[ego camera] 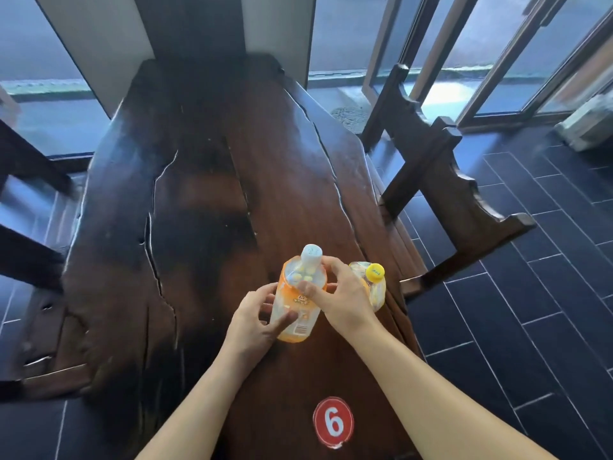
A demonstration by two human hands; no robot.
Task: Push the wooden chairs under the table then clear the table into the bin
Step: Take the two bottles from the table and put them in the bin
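Two plastic bottles stand near the right edge of the long dark wooden table. The nearer bottle has an orange label and a white cap; my left hand wraps its lower body and my right hand pinches its neck from the right. Behind my right hand stands the second bottle, with a yellow cap, mostly hidden and untouched as far as I can tell. A wooden chair sits at the table's right side, its seat tucked under the edge. Another chair shows partly at the left.
A round red sticker with the number 6 lies on the table near me. Dark tiled floor spreads to the right. Glass doors and windows line the far side. No bin is in view.
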